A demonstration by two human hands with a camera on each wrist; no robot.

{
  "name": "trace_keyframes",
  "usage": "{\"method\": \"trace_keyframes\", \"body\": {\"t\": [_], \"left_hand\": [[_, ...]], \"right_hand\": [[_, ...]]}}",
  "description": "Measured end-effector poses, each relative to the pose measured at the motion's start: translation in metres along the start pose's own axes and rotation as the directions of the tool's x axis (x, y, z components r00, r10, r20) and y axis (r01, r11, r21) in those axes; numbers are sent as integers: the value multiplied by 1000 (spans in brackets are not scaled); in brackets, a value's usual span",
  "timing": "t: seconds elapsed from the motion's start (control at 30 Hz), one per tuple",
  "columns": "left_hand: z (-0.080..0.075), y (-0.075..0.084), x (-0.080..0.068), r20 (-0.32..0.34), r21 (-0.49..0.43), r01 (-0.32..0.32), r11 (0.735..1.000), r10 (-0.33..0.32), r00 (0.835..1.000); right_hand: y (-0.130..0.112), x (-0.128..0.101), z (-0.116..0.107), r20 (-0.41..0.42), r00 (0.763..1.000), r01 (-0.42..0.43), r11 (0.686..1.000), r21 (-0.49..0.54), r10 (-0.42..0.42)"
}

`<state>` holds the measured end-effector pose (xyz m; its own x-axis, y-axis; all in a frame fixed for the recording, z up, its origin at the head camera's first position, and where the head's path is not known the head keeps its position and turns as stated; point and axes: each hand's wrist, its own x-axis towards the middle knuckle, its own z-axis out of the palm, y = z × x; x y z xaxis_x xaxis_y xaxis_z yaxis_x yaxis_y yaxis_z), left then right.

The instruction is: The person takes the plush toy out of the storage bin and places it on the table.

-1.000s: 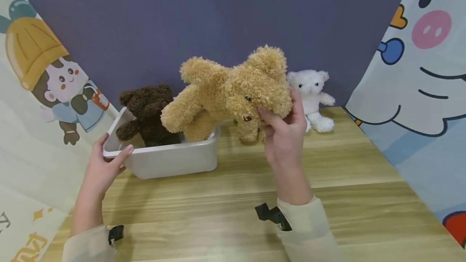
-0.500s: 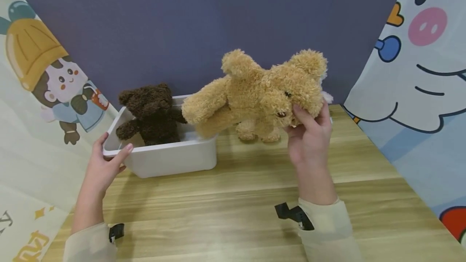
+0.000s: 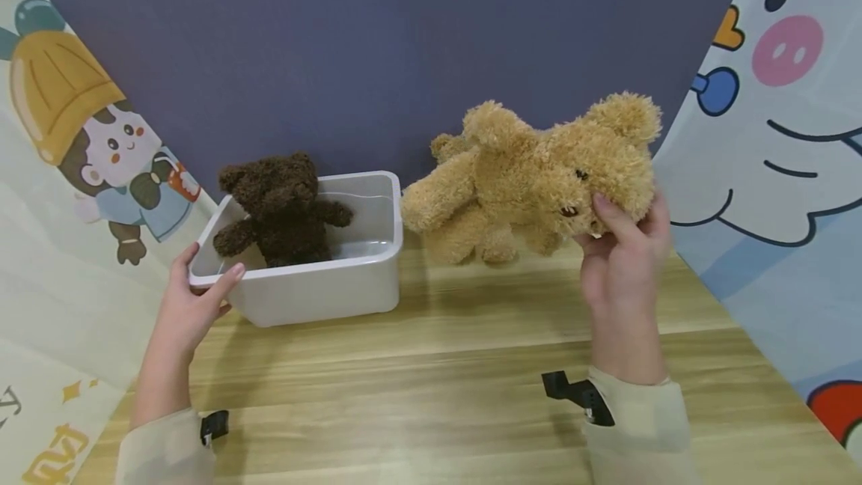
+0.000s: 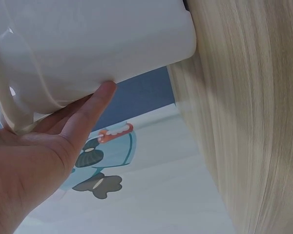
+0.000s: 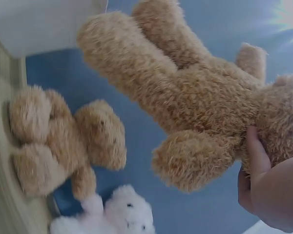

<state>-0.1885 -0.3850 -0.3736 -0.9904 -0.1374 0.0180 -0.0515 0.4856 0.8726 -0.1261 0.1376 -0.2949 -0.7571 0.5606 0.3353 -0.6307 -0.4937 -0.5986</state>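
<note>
My right hand grips a large golden-tan teddy bear by the head, thumb on its face. The bear hangs sideways above the table, legs pointing left toward the bin. With my left hand I hold the left corner of a white plastic bin, thumb over the rim and fingers around the outside. Inside the bin sits a dark brown teddy bear, its head above the rim. The right wrist view shows a smaller tan bear sitting beyond the held one, which mostly covers it in the head view.
Beside the small tan bear is a white teddy bear, hidden in the head view. A wood-grain table carries everything. A dark blue wall stands behind, with cartoon-printed sheets at both sides.
My right hand has carried the large tan bear from over the bin to the right, uncovering the bin's right half and covering the white bear. My left hand stays on the bin.
</note>
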Motion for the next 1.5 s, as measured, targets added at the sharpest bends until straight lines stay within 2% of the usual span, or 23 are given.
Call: {"method": "trace_keyframes", "body": {"t": [0.1,0.23,0.33,0.4,0.5,0.53,0.6,0.67,0.73,0.77,0.87,1.0,1.1,1.27,1.5], "left_hand": [[0,0,0,2,8,4,1000,-4,1000],[0,1,-1,-1,12,2,1000,-2,1000],[0,1,-1,-5,8,2,1000,-2,1000],[-1,1,-2,-8,7,5,1000,-5,1000],[0,1,-2,-5,4,13,1000,-13,1000],[0,1,-2,-3,6,16,1000,-16,1000],[0,2,-2,2,5,21,1000,-21,1000],[0,2,-1,6,5,25,1000,-25,1000],[1,2,0,6,7,26,1000,-26,1000],[1,2,0,7,5,27,1000,-27,1000],[1,2,1,7,4,28,1000,-28,1000],[1,2,1,2,5,19,1000,-19,1000],[2,2,2,-5,8,10,1000,-10,1000],[2,2,2,-10,8,8,1000,-7,1000],[2,0,3,-14,4,12,1000,-12,1000]], "right_hand": [[-1,3,-5,1,1000,8,997,-82,-8],[-2,3,-9,53,999,10,983,-182,0],[-1,2,-8,127,991,-1,963,-269,36],[1,0,-6,173,982,-14,938,-345,78],[3,-3,-3,214,965,-23,857,-515,154],[4,-4,-2,222,959,-13,815,-580,174],[5,-5,-1,246,949,34,709,-704,198],[6,-7,1,284,937,104,614,-783,203],[8,-7,2,331,924,184,534,-825,192],[8,-8,3,354,916,219,507,-834,187],[10,-9,4,411,894,289,467,-836,181],[14,-8,4,446,876,327,453,-829,183],[17,-8,4,436,880,316,451,-835,189],[22,-7,2,425,883,296,468,-833,198],[31,-7,-1,345,898,182,486,-855,272]]}}
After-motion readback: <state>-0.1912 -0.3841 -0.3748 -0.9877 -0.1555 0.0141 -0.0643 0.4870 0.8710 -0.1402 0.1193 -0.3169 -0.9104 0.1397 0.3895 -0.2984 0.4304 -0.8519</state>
